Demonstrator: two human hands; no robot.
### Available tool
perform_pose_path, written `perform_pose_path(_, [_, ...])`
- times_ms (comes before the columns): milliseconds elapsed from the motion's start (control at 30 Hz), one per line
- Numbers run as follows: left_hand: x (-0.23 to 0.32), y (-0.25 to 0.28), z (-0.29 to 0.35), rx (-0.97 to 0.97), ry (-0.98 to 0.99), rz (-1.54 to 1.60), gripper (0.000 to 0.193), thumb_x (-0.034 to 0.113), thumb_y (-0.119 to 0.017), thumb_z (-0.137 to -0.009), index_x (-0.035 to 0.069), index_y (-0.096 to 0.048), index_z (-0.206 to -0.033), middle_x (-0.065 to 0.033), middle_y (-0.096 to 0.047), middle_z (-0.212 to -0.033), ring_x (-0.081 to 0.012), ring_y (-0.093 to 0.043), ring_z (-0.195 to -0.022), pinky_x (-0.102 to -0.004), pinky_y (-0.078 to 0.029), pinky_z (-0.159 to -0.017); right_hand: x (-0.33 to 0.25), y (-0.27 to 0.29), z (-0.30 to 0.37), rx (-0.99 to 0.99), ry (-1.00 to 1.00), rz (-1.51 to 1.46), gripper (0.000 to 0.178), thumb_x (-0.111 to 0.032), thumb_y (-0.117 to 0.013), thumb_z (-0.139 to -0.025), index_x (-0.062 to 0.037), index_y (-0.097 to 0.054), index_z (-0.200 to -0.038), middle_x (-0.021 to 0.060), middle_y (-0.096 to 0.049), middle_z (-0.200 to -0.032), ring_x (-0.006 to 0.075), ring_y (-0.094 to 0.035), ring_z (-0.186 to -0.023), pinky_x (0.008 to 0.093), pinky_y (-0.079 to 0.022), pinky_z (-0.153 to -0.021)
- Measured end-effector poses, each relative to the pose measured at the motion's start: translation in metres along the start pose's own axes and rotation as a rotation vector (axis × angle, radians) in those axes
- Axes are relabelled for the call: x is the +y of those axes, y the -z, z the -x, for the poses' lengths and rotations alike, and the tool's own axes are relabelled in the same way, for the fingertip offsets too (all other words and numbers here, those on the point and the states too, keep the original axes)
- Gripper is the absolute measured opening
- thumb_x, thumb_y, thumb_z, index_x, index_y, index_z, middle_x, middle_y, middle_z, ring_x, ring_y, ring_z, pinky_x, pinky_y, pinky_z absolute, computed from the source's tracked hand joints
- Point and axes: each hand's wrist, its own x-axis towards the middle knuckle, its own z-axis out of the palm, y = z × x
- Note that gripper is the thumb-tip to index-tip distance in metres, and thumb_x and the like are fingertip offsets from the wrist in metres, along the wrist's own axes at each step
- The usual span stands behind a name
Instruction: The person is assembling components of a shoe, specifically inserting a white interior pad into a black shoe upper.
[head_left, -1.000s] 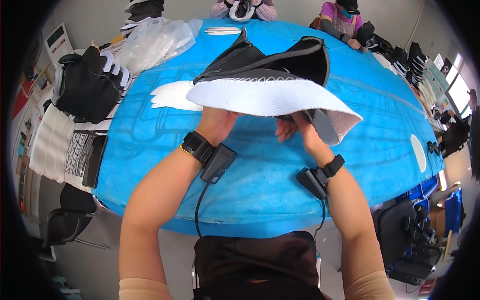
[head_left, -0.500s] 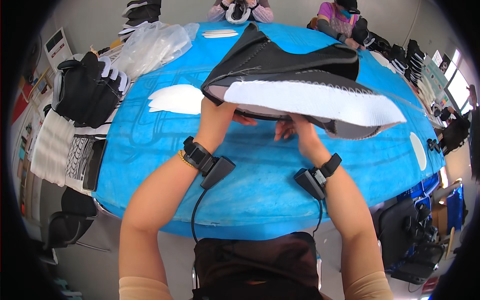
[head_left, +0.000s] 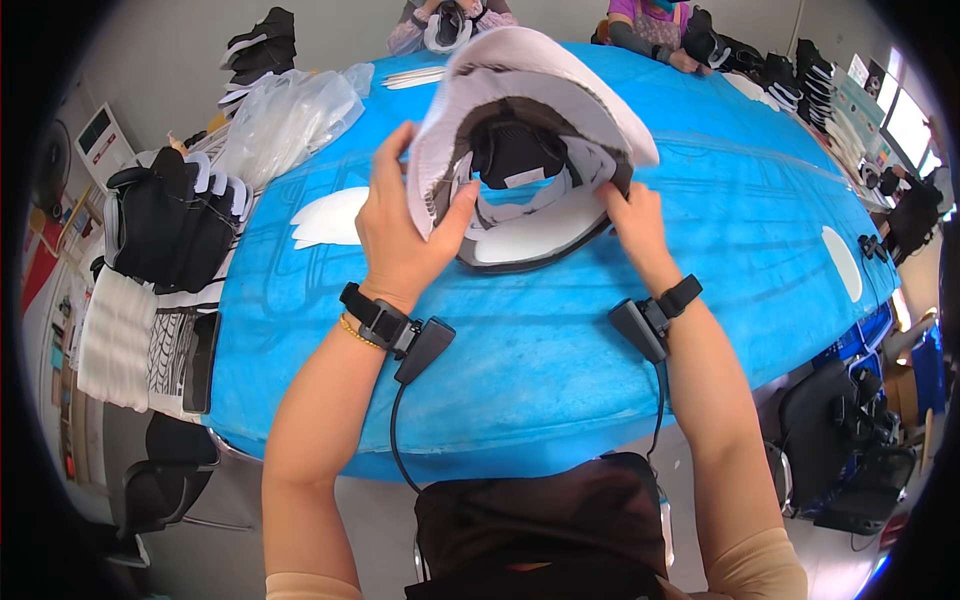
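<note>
Above the blue table, a shoe upper is held up with its open underside facing me. Its white edge flares at the top, and I look through it into a dark inside with a pale lining. A white padded piece lies along its lower inner wall. My left hand is closed on the left side, thumb inside the rim and fingers outside. On the right side, my right hand pinches the rim, its fingers partly hidden. Black straps with small boxes and cables sit on both wrists.
White curved pads lie left on the blue table, another pad at right. Black uppers and white sheets are stacked at the left edge, near a plastic bag. Two people work across the table.
The shoe upper has turned from a side view to its open underside facing me. My left hand has shifted up its left side, and my right hand now grips the right rim.
</note>
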Motion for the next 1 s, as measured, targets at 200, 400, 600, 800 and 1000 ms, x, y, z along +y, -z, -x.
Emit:
perform_pose_path(200, [0.018, 0.009, -0.013, 0.116, -0.626, -0.052, 0.062, 0.001, -0.072, -0.064, 0.004, -0.048, -0.122, -0.0169, -0.06, -0.116, -0.0339, -0.061, -0.093, -0.0385, -0.051, -0.079, -0.004, -0.014, 0.01, -0.311, 0.016, -0.389, 0.021, -0.006, -0.061, -0.08, 0.0041, -0.059, -0.099, 0.0106, -0.065, -0.077, 0.0187, -0.061, -0.051, 0.0309, -0.049, -0.046])
perform_pose_path(400, [0.019, 0.016, -0.009, 0.035, -0.353, -0.05, 0.034, 0.003, -0.067, -0.073, 0.002, -0.058, -0.106, -0.0135, -0.064, -0.093, -0.0294, -0.063, -0.076, -0.0337, -0.051, -0.06, -0.018, -0.016, 0.015, -0.323, -0.01, -0.409, 0.019, -0.01, -0.066, -0.08, 0.0037, -0.064, -0.094, 0.0085, -0.066, -0.078, 0.0163, -0.061, -0.055, 0.0293, -0.05, -0.049])
perform_pose_path(600, [0.013, 0.017, -0.008, -0.002, -0.306, -0.017, 0.023, 0.014, -0.064, -0.081, 0.001, -0.06, -0.099, -0.0127, -0.063, -0.087, -0.0291, -0.061, -0.072, -0.0342, -0.05, -0.058, -0.017, -0.016, 0.016, -0.323, 0.033, -0.35, 0.019, -0.009, -0.066, -0.08, 0.0036, -0.065, -0.095, 0.0089, -0.066, -0.079, 0.0163, -0.062, -0.058, 0.0296, -0.051, -0.049])
perform_pose_path(800, [0.01, 0.018, -0.01, 0.028, -0.287, 0.002, 0.02, 0.016, -0.062, -0.083, 0.001, -0.061, -0.096, -0.0114, -0.063, -0.083, -0.0283, -0.06, -0.07, -0.0347, -0.049, -0.057, -0.018, -0.017, 0.018, -0.306, 0.071, -0.352, 0.017, -0.005, -0.066, -0.079, 0.0047, -0.064, -0.093, 0.0097, -0.065, -0.079, 0.0166, -0.061, -0.058, 0.0303, -0.051, -0.048])
perform_pose_path(1000, [0.009, 0.018, -0.01, 0.033, -0.317, -0.012, 0.019, 0.016, -0.062, -0.083, 0.001, -0.061, -0.095, -0.0112, -0.063, -0.083, -0.0277, -0.06, -0.07, -0.0342, -0.048, -0.056, -0.016, -0.018, 0.017, -0.314, 0.055, -0.373, 0.018, -0.004, -0.066, -0.079, 0.0056, -0.064, -0.093, 0.0096, -0.065, -0.077, 0.0168, -0.061, -0.058, 0.0304, -0.051, -0.048])
